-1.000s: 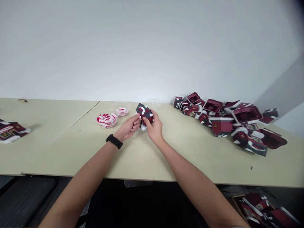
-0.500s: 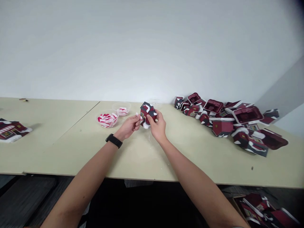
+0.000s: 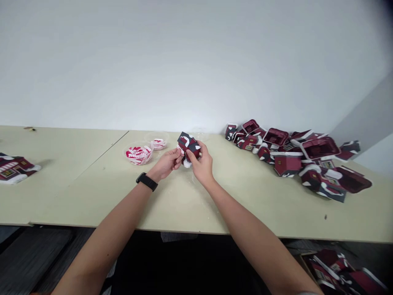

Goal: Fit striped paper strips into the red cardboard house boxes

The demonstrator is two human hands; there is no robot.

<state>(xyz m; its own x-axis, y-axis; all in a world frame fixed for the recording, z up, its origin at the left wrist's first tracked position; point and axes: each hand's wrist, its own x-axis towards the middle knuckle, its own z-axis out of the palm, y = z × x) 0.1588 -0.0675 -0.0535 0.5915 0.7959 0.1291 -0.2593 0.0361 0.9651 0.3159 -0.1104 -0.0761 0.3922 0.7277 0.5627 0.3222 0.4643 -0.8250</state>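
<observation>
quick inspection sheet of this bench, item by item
surface: pale table, two tops butted together
job's things: paper house held in both hands
clutter: bowl of red-and-white pieces and smaller bowl left of the hands; pile of paper houses at right; flat house far left
grip: right hand wraps the house; left hand pinches its left side
cables: nothing seen
surroundings: plain white wall; box on the floor with more houses

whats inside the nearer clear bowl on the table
The nearer clear bowl holds a heap of small red-and-white striped pieces. Their exact shape is too small to tell, and the heap covers the bowl's bottom.
</observation>
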